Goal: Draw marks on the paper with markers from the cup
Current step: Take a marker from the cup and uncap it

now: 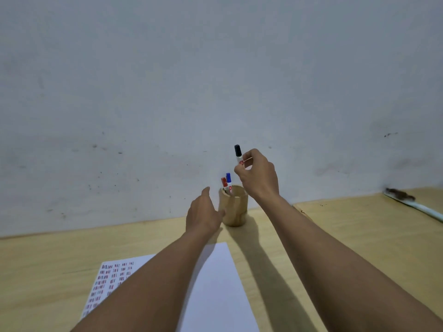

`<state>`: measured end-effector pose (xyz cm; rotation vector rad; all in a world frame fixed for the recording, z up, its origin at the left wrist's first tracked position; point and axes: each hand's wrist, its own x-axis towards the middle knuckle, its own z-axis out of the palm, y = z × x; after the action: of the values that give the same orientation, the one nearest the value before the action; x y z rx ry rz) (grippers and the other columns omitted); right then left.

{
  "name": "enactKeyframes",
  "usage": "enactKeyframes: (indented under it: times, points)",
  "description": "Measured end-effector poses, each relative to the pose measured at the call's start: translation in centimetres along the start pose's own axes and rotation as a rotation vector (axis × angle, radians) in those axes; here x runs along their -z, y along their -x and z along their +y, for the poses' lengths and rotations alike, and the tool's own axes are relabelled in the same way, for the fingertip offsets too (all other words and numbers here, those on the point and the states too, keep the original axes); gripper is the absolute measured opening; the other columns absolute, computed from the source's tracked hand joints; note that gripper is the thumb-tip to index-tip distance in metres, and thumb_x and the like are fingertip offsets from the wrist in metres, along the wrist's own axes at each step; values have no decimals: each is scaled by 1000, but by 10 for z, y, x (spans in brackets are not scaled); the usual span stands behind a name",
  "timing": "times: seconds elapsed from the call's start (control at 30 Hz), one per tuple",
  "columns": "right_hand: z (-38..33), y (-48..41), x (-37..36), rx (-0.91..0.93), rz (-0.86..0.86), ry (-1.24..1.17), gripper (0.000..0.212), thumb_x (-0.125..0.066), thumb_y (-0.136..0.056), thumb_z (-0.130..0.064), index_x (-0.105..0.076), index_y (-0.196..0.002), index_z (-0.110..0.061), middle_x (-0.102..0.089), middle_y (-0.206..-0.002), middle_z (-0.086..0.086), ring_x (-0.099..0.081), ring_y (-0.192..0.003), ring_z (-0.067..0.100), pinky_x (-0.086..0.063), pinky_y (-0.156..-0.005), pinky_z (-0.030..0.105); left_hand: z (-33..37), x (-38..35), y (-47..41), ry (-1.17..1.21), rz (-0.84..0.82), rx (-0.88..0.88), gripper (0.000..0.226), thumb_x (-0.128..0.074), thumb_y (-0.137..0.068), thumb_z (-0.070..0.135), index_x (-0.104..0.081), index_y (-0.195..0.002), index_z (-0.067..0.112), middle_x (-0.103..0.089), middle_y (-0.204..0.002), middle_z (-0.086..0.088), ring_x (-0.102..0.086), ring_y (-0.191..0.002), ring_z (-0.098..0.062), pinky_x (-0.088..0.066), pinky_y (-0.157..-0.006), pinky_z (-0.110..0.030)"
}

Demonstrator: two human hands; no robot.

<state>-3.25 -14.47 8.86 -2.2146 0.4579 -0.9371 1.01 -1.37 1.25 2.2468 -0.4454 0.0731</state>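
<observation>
Two markers, red (224, 181) and blue (228, 177), in wooden cup (235, 209), right hand (259, 174) pinching black-capped marker (238, 154) above, left hand (203, 212) loosely spread beside cup

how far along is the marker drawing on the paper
Done: the paper already carries rows of red marks on its left part. In hand: the right hand holds the black-capped marker, capped, above the wooden cup, which the left hand steadies. Left: uncapping, drawing, and the red marker and blue marker in the cup.

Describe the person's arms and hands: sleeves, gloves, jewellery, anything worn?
Both forearms are bare as far as the frame shows; no sleeve edge is in view. The left hand and right hand wear no gloves. No watch, bracelet or ring is visible on the sides facing the camera.
</observation>
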Motion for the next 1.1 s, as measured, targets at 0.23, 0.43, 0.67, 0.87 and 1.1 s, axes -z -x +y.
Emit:
enactKeyframes:
  times: [0.23,0.43,0.67,0.87,1.1]
  points:
    - [-44,45,10,128,-144,105,17,-57,-91,-23,-66,-106,-25,-71,-92,-8,-69,-75,19,-59,-72,41,13,81,31,257,108,-31,60,-62,-90,18,-45,-147,23,-61,-132,-2,-62,-111,-19,-53,-83,-29]
    - [-66,84,7,257,-240,262,27,-52,-97,-21,-72,-113,-27,-68,-99,-5,-66,-91,23,-56,-74,39,14,134,63,500,75,-35,45,-62,-78,14,-70,-121,26,-78,-92,0,-73,-96,-23,-60,-86,-43]
    - [-84,114,3,329,-153,259,23,-54,-100,-26,-67,-119,-28,-65,-111,-4,-65,-95,21,-55,-78,41,-2,152,90,511,158,-73,10,-69,-90,9,-78,-92,13,-78,-88,-10,-76,-86,-23,-62,-83,-40]
    - [-108,157,-8,32,-41,7,47,-56,-97,-45,-48,-60,-18,-50,-56,-5,-48,-54,18,-35,-51,30,-14,159,100,588,253,-40,18,-67,-93,11,-75,-80,20,-75,-82,-7,-75,-82,-20,-62,-83,-42]
    - [-124,173,-37,-631,-329,-1029,22,-68,-97,-30,-67,-87,-11,-57,-67,1,-50,-51,9,-45,-44,18,-43,166,113,601,144,-38,13,-64,-96,12,-75,-89,15,-76,-91,-12,-75,-89,-23,-62,-84,-45]
